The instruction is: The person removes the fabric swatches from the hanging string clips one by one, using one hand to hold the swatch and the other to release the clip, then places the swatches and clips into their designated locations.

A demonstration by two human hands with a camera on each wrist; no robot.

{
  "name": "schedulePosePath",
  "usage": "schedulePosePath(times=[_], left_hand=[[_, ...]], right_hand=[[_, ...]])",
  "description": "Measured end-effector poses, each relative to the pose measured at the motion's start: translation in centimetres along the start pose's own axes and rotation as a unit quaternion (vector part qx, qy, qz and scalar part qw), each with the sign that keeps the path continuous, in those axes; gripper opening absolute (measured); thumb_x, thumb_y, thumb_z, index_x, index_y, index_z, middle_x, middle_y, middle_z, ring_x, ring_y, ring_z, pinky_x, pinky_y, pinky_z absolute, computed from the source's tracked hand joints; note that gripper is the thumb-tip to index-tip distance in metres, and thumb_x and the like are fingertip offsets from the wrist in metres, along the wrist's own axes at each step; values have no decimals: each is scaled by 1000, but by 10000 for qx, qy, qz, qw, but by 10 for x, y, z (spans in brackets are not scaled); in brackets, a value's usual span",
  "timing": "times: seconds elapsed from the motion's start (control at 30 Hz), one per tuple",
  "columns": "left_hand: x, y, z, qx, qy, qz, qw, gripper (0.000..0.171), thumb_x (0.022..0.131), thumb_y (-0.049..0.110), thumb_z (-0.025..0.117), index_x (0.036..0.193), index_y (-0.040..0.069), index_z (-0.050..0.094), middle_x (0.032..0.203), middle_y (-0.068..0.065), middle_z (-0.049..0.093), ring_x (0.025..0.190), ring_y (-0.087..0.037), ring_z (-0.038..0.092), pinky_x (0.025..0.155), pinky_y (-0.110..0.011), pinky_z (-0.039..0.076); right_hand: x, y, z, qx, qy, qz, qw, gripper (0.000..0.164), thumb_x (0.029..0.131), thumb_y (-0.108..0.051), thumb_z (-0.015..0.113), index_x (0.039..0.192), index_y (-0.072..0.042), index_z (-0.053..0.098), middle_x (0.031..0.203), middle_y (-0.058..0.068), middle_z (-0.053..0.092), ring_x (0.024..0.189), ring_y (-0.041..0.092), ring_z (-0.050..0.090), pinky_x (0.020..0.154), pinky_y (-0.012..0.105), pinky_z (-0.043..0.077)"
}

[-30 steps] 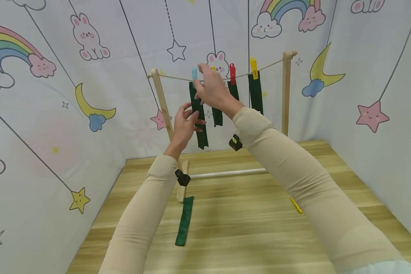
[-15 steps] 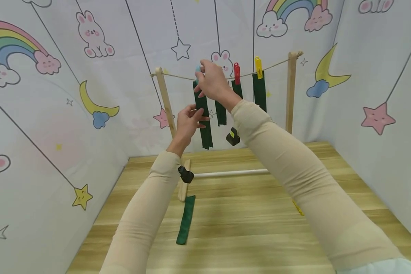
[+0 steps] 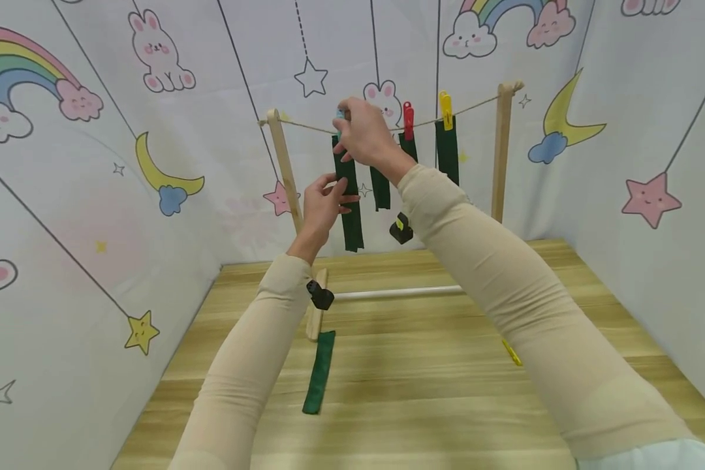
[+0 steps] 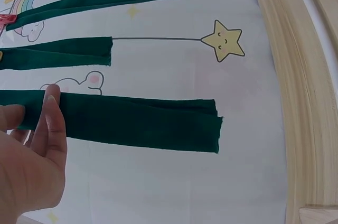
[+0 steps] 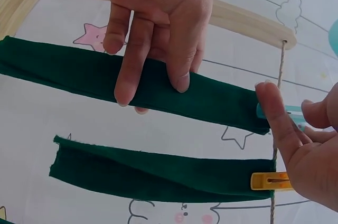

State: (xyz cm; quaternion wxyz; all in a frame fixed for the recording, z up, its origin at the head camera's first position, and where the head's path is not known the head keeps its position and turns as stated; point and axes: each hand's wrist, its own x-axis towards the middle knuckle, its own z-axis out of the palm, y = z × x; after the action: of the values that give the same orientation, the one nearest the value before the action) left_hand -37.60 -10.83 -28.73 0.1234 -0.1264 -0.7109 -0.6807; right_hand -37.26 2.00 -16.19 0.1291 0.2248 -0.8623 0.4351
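Note:
In the head view my right hand (image 3: 367,134) is at the rope, its thumb and fingers pinching a light blue clothespin (image 3: 340,113). The clothespin sits at the top end of a hanging dark green cloth strip (image 3: 352,228). Lower down, my left hand (image 3: 322,203) holds that strip between thumb and fingers; the left wrist view shows the strip's doubled free end (image 4: 211,126) past the fingers. Beside it, a shorter green strip (image 5: 158,174) hangs from an orange-yellow clothespin (image 5: 264,180), which my right hand hides in the head view.
The rope (image 3: 476,109) runs between two wooden posts (image 3: 498,156). Red (image 3: 408,121) and yellow (image 3: 445,109) clothespins hold more green strips. On the table (image 3: 411,391) lie a loose green strip (image 3: 319,372) and a yellow clothespin (image 3: 512,352). A white rod (image 3: 399,293) joins the stand's feet.
The head view has shifted slightly. My right fingers have moved a little further over the blue clothespin, covering more of it. The left hand keeps its place on the strip.

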Motion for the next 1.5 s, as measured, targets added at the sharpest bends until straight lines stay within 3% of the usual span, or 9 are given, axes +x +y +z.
schedulePosePath(times=[0.9, 1.0, 1.03, 1.13, 1.23, 1.27, 1.33, 1.4, 1.5], left_hand=[[-2, 2, -3, 73, 94, 111, 9999, 35, 105, 22, 55, 137, 7, 57, 126, -12, 66, 95, -20, 73, 75, -28, 56], [-2, 3, -2, 69, 54, 147, 9999, 36, 105, 23, 54, 138, 7, 56, 128, -12, 66, 95, -20, 73, 76, -27, 56], [-2, 3, -2, 65, 43, 154, 9999, 36, 105, 23, 54, 137, 6, 56, 128, -12, 65, 95, -20, 73, 76, -27, 56], [-3, 2, -2, 66, 47, 112, 9999, 37, 105, 23, 55, 138, 6, 55, 130, -13, 64, 96, -21, 73, 76, -27, 56], [-6, -1, -3, 75, 47, 61, 9999, 37, 105, 22, 55, 138, 5, 55, 131, -14, 63, 98, -24, 72, 76, -28, 56], [-6, -2, -3, 88, 53, 51, 9999, 38, 105, 22, 55, 138, 5, 54, 131, -14, 63, 98, -25, 72, 77, -29, 56], [-7, -3, -3, 102, 55, 46, 9999, 38, 105, 22, 54, 139, 4, 54, 131, -14, 63, 100, -26, 72, 78, -30, 57], [-7, -4, -3, 130, 66, 22, 9999, 39, 105, 23, 54, 140, 5, 53, 131, -14, 63, 99, -25, 72, 80, -30, 57], [-6, -6, -2, 134, 85, -8, 9999, 39, 105, 23, 55, 139, 5, 54, 131, -13, 64, 97, -21, 72, 80, -29, 57]], right_hand=[[0, -4, -7, -234, 558, -257, 9978, 20, 101, -10, 60, 118, -1, 66, 99, 10, 73, 55, 15, 65, 58, 24, 54], [1, -5, -8, -258, 637, -282, 9972, 20, 101, -11, 60, 118, -2, 66, 97, 8, 73, 54, 14, 65, 60, 24, 54], [1, -5, -9, -297, 666, -314, 9968, 20, 101, -12, 60, 118, -2, 66, 96, 8, 73, 55, 14, 65, 73, 21, 54], [2, -6, -9, -393, 734, -411, 9957, 20, 102, -14, 60, 118, -3, 66, 93, 6, 74, 56, 12, 66, 112, 18, 25], [2, -6, -8, -405, 758, -476, 9952, 20, 102, -15, 60, 117, -4, 66, 90, 6, 74, 56, 11, 66, 113, 18, -10], [2, -7, -8, -378, 769, -482, 9952, 19, 102, -15, 60, 117, -4, 66, 90, 6, 74, 56, 11, 66, 114, 18, -9], [1, -7, -8, -303, 809, -467, 9952, 19, 102, -15, 59, 117, -4, 65, 90, 7, 73, 56, 12, 66, 114, 17, 19], [1, -7, -9, -203, 866, -454, 9950, 19, 102, -14, 59, 116, -4, 65, 90, 8, 72, 55, 13, 65, 94, 18, 46], [0, -8, -12, -71, 931, -446, 9946, 19, 102, -13, 58, 117, -2, 65, 92, 10, 71, 54, 14, 64, 59, 24, 53]])
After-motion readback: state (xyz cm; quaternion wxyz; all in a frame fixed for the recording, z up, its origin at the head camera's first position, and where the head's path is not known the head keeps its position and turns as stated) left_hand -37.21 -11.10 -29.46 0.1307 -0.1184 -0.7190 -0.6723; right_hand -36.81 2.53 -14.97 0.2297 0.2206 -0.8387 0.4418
